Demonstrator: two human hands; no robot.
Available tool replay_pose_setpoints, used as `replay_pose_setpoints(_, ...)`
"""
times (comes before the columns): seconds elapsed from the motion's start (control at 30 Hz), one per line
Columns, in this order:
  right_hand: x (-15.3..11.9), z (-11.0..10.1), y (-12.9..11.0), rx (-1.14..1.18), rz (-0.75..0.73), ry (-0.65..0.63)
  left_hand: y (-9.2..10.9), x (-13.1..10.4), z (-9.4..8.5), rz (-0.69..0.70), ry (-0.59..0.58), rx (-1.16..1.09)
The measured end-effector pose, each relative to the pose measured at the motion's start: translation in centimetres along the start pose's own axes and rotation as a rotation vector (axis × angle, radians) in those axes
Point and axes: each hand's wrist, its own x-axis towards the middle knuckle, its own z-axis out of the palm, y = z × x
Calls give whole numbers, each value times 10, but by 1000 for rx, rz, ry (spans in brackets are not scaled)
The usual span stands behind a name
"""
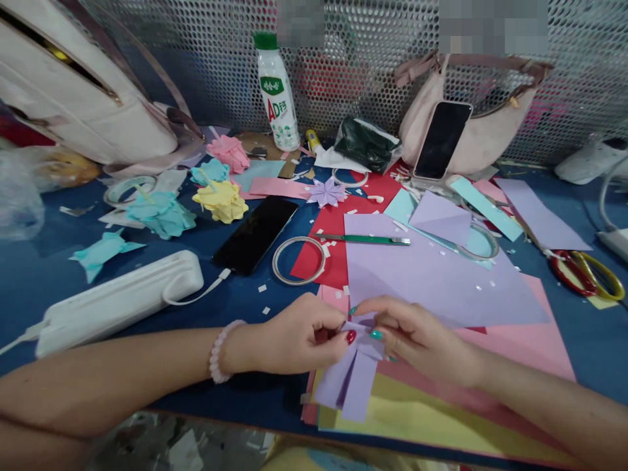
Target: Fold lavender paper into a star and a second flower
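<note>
While its long strips slanted toward the near edge and slightly left, the folded purple paper point(362, 384) was over stacked sheets point(426, 412), its far end pinched in the fingertips of both left hand point(299, 337) and right hand point(429, 343).

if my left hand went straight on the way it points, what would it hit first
Past the folded lilac paper it pinches, the left hand would probably meet the right hand first, though the exact depth between them is hard to judge.

Green-capped bottle point(278, 108), pale handbag point(483, 134), tilted phone point(443, 139) before it, white earbud point(377, 199)
</note>
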Motion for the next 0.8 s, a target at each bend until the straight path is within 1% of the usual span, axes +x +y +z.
replay_pose_setpoints(0.07,-1,6,2,-8,-40,16,1,-1,1,21,-22,-5)
replay_pose_setpoints(0.13,-1,11,3,17,-74,-14,1,0,1,19,-56,-13)
replay_pose_setpoints(0.2,-1,12,4,40,-75,-53,2,1,0,2,-82,-18)
replay_pose_setpoints(0.37,-1,0,0,15,-53,-82,-1,5,-4,-5,-163,-110)
replay_pose_setpoints(0.57,1,-11,-4,26,-40,-111,-3,6,-6,-98,-190,-149)
replay_pose_setpoints(0.63,2,-13,-3,-7,-49,-85,-2,6,-6,-114,-150,-133)
replay_pose_setpoints(0.73,2,-13,-1,-92,-83,-2,-2,7,-4,-147,-31,-114)
replay_pose_setpoints(0.8,1,-11,1,-122,-86,34,-3,7,-4,-169,20,-113)
